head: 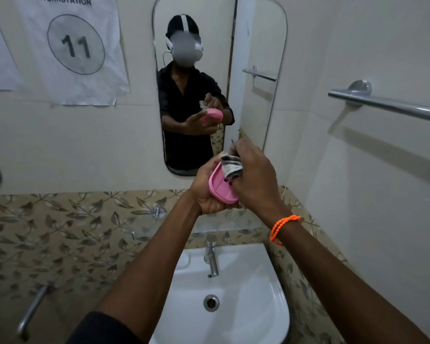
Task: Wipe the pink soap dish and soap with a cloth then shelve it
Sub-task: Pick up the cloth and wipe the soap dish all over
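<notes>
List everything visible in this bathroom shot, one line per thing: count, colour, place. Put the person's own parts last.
soap dish: one, pink, held tilted above the sink
cloth: one, grey and white, pressed against the dish's upper end
sink: one, white, bottom centre, below the hands
tap: one, chrome, at the back of the sink
mirror: one, rounded, on the wall behind, reflecting the person
towel bar: one, chrome, right wall
paper sign: one, white, marked 11, upper left wall
tile band: one, beige leaf pattern, around the sink
bracelet: one, orange beads, right wrist
left hand: one, cradling the dish from below
right hand: one, gripping the cloth
</notes>
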